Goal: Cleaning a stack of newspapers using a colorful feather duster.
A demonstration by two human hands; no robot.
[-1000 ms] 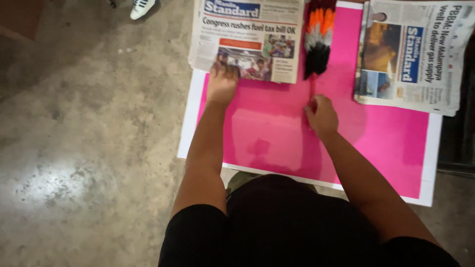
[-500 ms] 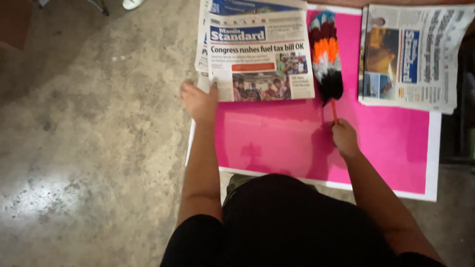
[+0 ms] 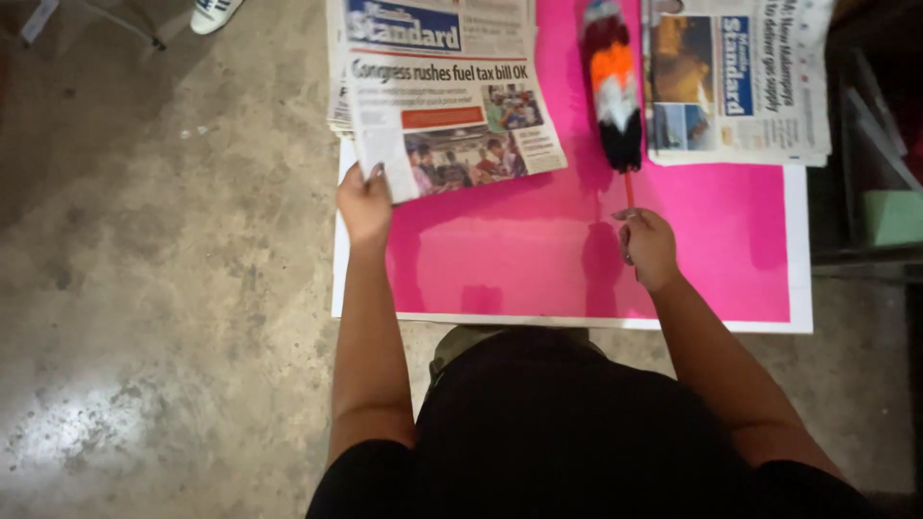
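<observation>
My left hand (image 3: 364,204) is gripping the newspaper's (image 3: 452,106) lower-left corner; my right hand (image 3: 649,248) is closing around the duster (image 3: 613,88) handle — both are lying on the pink board (image 3: 538,259); another newspaper (image 3: 735,82) is lying beside the duster.

A single head-worn camera looks almost straight down from above the person's torso, close over the work. The pink board (image 3: 577,259) fills the frame toward 12 o'clock, concrete floor (image 3: 163,288) spreads toward 9, a dark shelf (image 3: 865,144) edges 3.
</observation>
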